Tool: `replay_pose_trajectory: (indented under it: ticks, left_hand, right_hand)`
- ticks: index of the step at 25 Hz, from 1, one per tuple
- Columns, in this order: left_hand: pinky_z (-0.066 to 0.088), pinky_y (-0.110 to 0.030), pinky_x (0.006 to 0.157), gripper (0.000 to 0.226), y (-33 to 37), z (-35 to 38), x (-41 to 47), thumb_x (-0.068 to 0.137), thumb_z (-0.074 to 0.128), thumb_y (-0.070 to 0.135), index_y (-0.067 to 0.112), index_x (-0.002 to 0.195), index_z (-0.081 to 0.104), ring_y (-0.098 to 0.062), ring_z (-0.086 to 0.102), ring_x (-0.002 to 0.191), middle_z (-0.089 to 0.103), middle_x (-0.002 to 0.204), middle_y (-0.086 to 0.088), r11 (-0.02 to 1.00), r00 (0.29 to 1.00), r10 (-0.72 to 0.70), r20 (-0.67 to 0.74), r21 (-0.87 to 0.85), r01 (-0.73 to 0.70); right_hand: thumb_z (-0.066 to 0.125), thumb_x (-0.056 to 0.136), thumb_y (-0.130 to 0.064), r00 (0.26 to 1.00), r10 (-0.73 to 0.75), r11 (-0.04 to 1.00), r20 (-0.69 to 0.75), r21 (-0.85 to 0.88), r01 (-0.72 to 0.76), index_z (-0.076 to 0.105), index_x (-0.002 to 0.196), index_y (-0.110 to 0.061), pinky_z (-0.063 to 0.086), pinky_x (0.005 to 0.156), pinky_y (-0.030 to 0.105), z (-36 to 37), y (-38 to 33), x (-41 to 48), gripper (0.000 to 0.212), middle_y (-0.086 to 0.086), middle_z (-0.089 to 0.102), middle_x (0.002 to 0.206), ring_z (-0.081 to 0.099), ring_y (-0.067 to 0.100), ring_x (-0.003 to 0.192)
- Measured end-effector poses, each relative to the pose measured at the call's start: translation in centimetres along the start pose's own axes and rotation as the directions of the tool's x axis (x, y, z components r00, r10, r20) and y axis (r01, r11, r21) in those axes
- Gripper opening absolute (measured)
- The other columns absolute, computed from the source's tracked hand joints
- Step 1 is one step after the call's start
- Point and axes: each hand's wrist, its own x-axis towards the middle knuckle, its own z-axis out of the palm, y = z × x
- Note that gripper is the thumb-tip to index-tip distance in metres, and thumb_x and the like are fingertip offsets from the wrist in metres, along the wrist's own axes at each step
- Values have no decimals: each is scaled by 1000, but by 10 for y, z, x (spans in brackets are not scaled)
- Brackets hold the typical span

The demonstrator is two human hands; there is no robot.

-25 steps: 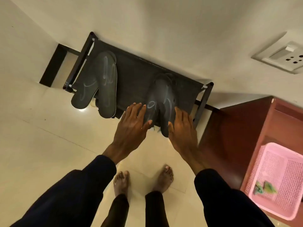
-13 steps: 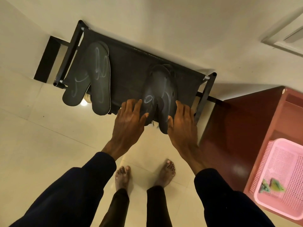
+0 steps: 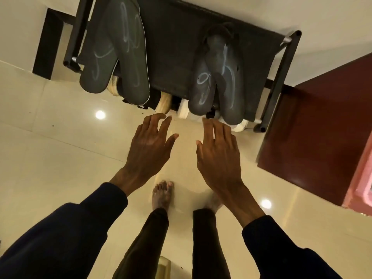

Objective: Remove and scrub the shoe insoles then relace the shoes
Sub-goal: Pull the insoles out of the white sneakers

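Note:
Two pairs of dark grey insoles lie on top of a black shoe rack (image 3: 175,45): one pair (image 3: 118,51) at the left, the other pair (image 3: 219,77) at the right, both overhanging the rack's front edge. White shoes (image 3: 183,109) peek out from the shelf below. My left hand (image 3: 150,148) and my right hand (image 3: 218,156) hover in front of the rack with fingers spread, holding nothing, just short of the right pair.
A reddish-brown cabinet (image 3: 314,125) stands right of the rack, with a pink basket (image 3: 362,182) at the frame's right edge. My bare feet (image 3: 163,196) stand on the glossy cream floor tiles (image 3: 50,158). The wall is behind the rack.
Both hands have drawn back off the right pair of insoles, which stay on the rack. The view has dropped closer to the rack, exposing shoes on the lower shelf.

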Motion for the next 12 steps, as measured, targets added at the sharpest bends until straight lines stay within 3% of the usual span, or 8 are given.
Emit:
replay_pose_trajectory:
  ticks: [5,12]
  left_hand:
    - [57,-50,91,50,-12,27,-27,102,61,35,0,136,58,-40,57,124,57,137,-23,996,995,73,73,38,-76]
    - [54,-49,96,48,3,74,-4,100,67,30,1,137,59,-40,57,126,57,137,-24,983,985,167,47,70,-170]
  right_hand:
    - [67,95,-22,996,23,995,89,-96,-14,43,147,-5,49,101,44,46,16,-24,60,18,50,145,49,35,131]
    - [75,88,-17,997,54,979,56,-198,-42,45,146,-3,51,98,48,90,49,-10,67,23,52,142,52,41,128]
